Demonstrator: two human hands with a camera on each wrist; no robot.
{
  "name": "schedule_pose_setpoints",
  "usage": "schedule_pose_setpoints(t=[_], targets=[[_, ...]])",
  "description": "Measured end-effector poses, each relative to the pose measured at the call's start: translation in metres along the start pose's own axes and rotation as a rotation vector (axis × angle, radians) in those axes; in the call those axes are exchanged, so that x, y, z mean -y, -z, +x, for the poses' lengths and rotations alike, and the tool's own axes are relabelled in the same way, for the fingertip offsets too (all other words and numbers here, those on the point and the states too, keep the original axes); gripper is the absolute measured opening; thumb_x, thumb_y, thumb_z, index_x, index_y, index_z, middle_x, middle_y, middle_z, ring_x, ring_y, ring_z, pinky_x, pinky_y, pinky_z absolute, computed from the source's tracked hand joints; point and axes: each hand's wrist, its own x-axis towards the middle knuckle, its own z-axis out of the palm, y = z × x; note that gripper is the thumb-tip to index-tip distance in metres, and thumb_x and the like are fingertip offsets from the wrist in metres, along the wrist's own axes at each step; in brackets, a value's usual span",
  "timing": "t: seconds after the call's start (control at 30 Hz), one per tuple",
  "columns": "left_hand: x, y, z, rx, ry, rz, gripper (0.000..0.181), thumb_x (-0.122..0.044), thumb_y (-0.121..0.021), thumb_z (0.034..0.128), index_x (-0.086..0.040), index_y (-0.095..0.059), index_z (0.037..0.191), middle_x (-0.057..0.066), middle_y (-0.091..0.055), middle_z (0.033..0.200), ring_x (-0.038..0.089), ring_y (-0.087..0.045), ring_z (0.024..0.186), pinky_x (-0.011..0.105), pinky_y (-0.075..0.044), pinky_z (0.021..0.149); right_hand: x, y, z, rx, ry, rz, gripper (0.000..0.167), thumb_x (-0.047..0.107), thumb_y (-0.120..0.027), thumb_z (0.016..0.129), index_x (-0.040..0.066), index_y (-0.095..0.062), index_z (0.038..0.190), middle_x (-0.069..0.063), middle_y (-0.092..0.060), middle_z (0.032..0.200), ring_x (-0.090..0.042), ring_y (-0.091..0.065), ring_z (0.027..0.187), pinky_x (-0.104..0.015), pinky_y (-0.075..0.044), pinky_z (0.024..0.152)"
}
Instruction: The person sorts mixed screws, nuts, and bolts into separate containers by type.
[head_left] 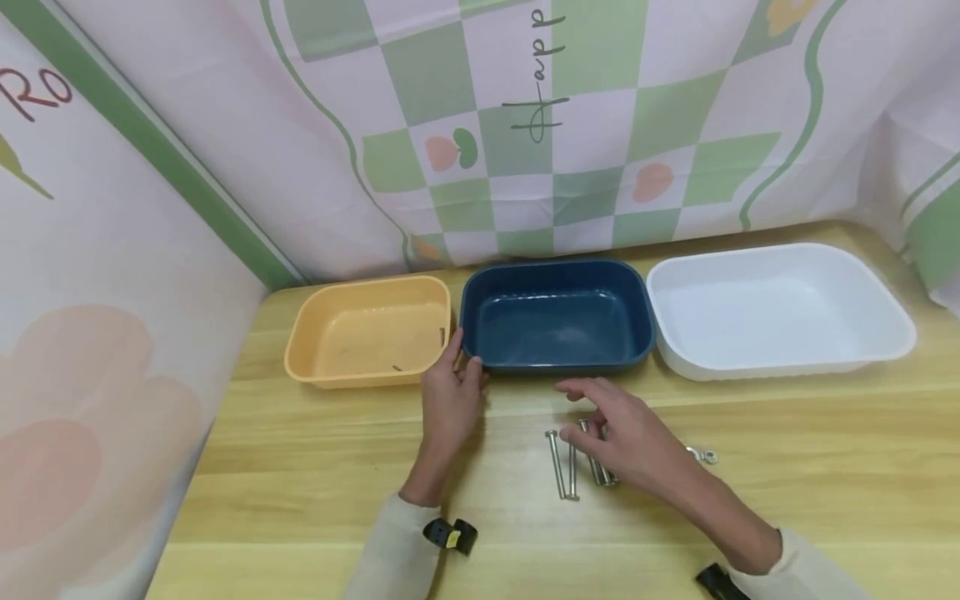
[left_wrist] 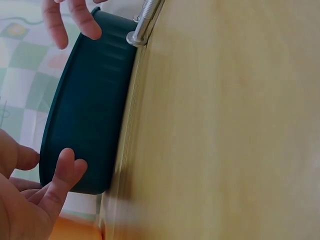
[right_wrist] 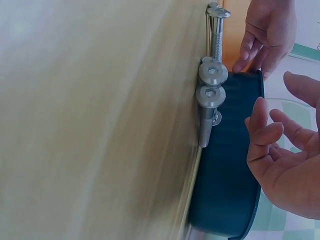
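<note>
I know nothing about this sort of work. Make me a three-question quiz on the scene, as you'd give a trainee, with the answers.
1. Which tray stands in the middle of the row: (a) yellow, (b) dark blue or (c) white?
2. True or false: the right hand is inside the white tray.
3. Fill in: small dark pieces lie in the ____ tray.

Key:
1. (b), the dark blue tray.
2. False; it hovers near the long bolts on the table.
3. Yellow: the yellow tray.
</note>
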Motion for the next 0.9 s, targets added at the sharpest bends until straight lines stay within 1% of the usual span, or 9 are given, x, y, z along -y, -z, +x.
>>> schedule_pose_setpoints(t=[0.17,0.23,0.4,0.53,0.67,0.83,0.9], targets=[[0.001,0.002,0.000,0.012,0.049,-0.035,0.054,-0.001,-0.061,0.0983,-0.004,-0.045,0.149,0.014,-0.068,0.120,0.028,-0.067,0.062,0.023,-0.052,0.049,-0.002,0.002,-0.002,0.010,-0.021,-0.004,0.049,0.016,-0.076,0.090,0.007,-0.058,0.135,-0.009,-0.062,0.117,-0.012,-0.053,0.072,-0.026,-0.048,0.060],[0.000,0.003,0.000,0.012,0.059,-0.049,0.054,-0.001,-0.062,0.0978,-0.005,-0.046,0.149,0.014,-0.068,0.121,0.028,-0.067,0.063,0.023,-0.052,0.049,-0.003,0.004,-0.002,0.013,-0.029,-0.009,0.050,0.015,-0.076,0.090,0.007,-0.058,0.136,-0.009,-0.063,0.117,-0.012,-0.053,0.072,-0.026,-0.048,0.060],[0.000,0.004,0.001,0.007,0.059,-0.060,0.055,0.000,-0.064,0.0960,-0.005,-0.048,0.148,0.014,-0.067,0.123,0.028,-0.068,0.063,0.023,-0.052,0.048,-0.006,0.008,-0.003,0.038,-0.030,-0.054,0.053,0.018,-0.078,0.088,0.007,-0.058,0.136,-0.007,-0.062,0.112,-0.010,-0.051,0.070,-0.027,-0.047,0.060],[0.001,0.005,0.002,0.006,0.047,-0.054,0.054,-0.001,-0.065,0.0957,-0.003,-0.048,0.147,0.015,-0.070,0.114,0.029,-0.068,0.060,0.023,-0.051,0.046,-0.008,0.011,-0.003,0.059,-0.026,-0.088,0.056,0.020,-0.080,0.087,0.007,-0.058,0.136,-0.006,-0.060,0.109,-0.009,-0.050,0.070,-0.027,-0.046,0.059],[0.000,0.006,0.003,0.007,0.042,-0.053,0.053,-0.002,-0.065,0.0959,-0.002,-0.048,0.147,0.016,-0.072,0.105,0.028,-0.068,0.060,0.022,-0.051,0.046,-0.009,0.013,-0.003,0.057,-0.024,-0.096,0.056,0.019,-0.080,0.086,0.007,-0.058,0.136,-0.007,-0.060,0.111,-0.009,-0.051,0.070,-0.027,-0.046,0.059],[0.000,0.007,0.003,0.014,0.062,-0.059,0.053,-0.003,-0.065,0.0961,-0.003,-0.048,0.147,0.015,-0.073,0.098,0.029,-0.067,0.059,0.022,-0.050,0.046,-0.011,0.013,-0.004,0.055,-0.032,-0.113,0.057,0.019,-0.081,0.085,0.007,-0.058,0.136,-0.008,-0.060,0.114,-0.008,-0.050,0.071,-0.028,-0.046,0.059],[-0.001,0.007,0.002,0.016,0.069,-0.058,0.053,-0.003,-0.065,0.0962,-0.004,-0.048,0.147,0.015,-0.073,0.097,0.030,-0.067,0.060,0.022,-0.051,0.046,-0.012,0.014,-0.005,0.057,-0.032,-0.122,0.058,0.019,-0.081,0.085,0.006,-0.057,0.136,-0.010,-0.061,0.117,-0.008,-0.051,0.072,-0.029,-0.047,0.061]])
